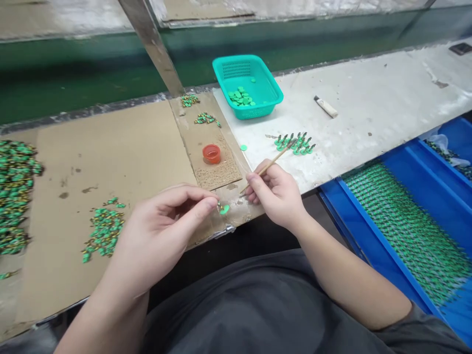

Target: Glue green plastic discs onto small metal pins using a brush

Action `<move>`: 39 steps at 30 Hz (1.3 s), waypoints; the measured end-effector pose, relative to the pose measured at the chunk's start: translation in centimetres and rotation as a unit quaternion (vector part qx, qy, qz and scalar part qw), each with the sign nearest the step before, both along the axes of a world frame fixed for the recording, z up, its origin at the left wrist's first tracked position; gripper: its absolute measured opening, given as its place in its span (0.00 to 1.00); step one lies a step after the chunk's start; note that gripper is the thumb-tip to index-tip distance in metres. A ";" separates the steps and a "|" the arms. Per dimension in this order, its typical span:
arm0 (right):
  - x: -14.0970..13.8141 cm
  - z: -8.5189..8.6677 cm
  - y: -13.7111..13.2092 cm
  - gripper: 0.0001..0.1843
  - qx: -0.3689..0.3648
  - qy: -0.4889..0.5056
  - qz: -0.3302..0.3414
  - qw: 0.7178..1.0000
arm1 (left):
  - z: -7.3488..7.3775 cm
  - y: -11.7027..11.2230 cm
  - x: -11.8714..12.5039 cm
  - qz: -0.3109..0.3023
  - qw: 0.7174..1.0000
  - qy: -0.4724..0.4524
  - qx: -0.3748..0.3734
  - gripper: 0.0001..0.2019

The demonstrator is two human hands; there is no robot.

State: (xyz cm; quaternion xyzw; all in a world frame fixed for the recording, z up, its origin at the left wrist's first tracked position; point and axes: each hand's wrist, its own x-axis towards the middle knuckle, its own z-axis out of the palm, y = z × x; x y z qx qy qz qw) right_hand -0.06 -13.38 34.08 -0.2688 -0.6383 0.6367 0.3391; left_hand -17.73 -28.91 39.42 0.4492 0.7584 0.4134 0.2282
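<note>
Between thumb and forefinger, my left hand [162, 231] pinches a small figurine on a round green base [224, 209], near the table's front edge. My right hand [275, 194] grips a thin wooden stick [271, 164] like a pen, its lower tip close to the green base but apart from it. Just beyond the hands, a small red cup [211, 154] stands on a speckled piece of cardboard [217, 174]. A loose green disc [243, 147] lies right of the cup. Several figurines on green bases [295, 143] stand upright on the white surface behind my right hand.
A turquoise basket [247, 113] holds green discs. Left lie a large pile [16, 196] and a smaller pile [103, 231] of green-and-gold pieces on cardboard. A tube [326, 106] lies at the right. Blue trays [413, 172], one filled with rows of figurines, stand below the table edge.
</note>
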 end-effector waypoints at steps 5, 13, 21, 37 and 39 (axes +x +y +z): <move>0.1 -0.2 -0.2 0.28 0.004 -0.020 -0.008 1.000 | 2.5 -0.9 -0.4 -0.030 0.998 -0.049 -0.009 0.16; 0.0 0.0 -0.5 0.28 0.028 -0.024 -0.002 0.999 | 4.1 -1.1 -0.1 -0.040 0.998 -0.041 -0.006 0.15; 0.3 -0.7 -0.1 0.25 0.052 -0.046 0.018 0.997 | -1.5 0.7 0.1 -0.068 0.975 0.192 0.091 0.11; 1.0 0.4 0.9 0.14 0.065 -0.040 0.136 0.988 | -4.2 1.0 -0.4 -0.117 0.973 0.196 0.045 0.13; 1.0 0.4 0.9 0.15 0.095 -0.060 0.134 0.985 | -4.3 1.1 -0.3 -0.106 0.974 0.196 0.048 0.12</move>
